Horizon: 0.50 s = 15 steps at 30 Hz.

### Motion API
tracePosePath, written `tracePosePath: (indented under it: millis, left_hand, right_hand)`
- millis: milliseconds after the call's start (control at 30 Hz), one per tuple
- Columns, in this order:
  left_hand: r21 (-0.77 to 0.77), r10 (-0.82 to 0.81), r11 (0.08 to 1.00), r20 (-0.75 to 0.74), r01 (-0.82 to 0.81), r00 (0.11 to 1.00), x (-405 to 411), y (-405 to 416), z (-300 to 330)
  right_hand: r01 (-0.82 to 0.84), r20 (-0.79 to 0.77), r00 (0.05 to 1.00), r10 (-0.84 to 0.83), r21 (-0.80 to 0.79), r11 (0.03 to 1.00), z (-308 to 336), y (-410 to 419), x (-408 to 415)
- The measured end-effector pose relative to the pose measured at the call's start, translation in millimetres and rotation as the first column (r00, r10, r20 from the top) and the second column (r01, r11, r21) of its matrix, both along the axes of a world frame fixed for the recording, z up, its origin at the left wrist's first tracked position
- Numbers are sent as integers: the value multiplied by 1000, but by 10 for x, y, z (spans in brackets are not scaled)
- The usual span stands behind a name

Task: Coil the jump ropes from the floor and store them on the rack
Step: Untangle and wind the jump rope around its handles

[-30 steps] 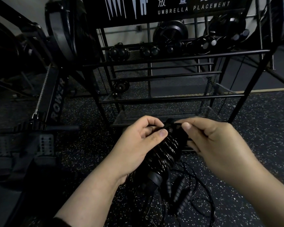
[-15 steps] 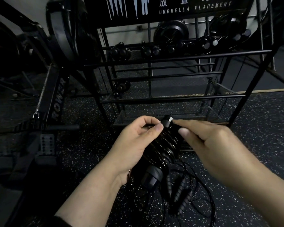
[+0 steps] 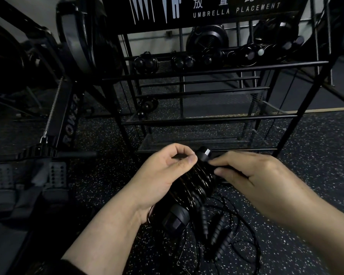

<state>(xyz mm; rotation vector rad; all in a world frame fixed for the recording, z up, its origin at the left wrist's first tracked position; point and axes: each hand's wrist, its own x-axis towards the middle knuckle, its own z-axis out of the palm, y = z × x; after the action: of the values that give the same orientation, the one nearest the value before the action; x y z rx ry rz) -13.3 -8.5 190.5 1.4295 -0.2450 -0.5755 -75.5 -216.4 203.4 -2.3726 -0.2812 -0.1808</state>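
Two hands, one coiled rope

A coiled jump rope (image 3: 195, 181) is gripped by the left hand (image 3: 163, 175) and pinched by the right hand (image 3: 252, 175), before the rack (image 3: 207, 122). "UMBRELLA PLACEMENT" is printed on its sign (image 3: 236, 9); "ROWER" is read on the machine (image 3: 71, 122).

I am looking at a dim gym corner: black rubber floor (image 3: 316, 155) flecked with pale specks is spreading everywhere, a pale wall (image 3: 157, 40) is showing far behind, a rowing machine (image 3: 70, 124) marked "ROWER" is standing at left, and a sign (image 3: 236, 8) reading "UMBRELLA PLACEMENT" is hanging overhead.
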Motion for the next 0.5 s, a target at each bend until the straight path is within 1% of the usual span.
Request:
tracePosePath:
  millis: [33,133,300,367,400,500]
  left_hand:
    - [18,-6,1000,21,6,1000,1,5,2]
    - [134,-17,991,129,-1,991,-7,8,-23]
    - [115,10,993,36,-14,999,-26,24,-75]
    - [67,4,998,-8,-3,1000,-18,34,-57]
    - [51,-2,999,-16,3,1000,-12,33,-47]
    - [56,5,998,4,-5,1000,-6,23,-45]
  right_hand:
    - [-15,5,1000,15,-7,1000,-4,0,-1]
    - [-87,-3,996,87,-55,995,-33,45,-5]
    - [-110,-79,991,106,-51,993,-46,85,22]
    - [-76,-70,995,74,-21,997,-36,82,5]
    - [-33,-46,998,33,5,999,-27,81,-7]
    - [84,-18,996,-83,55,995,-21,92,-29]
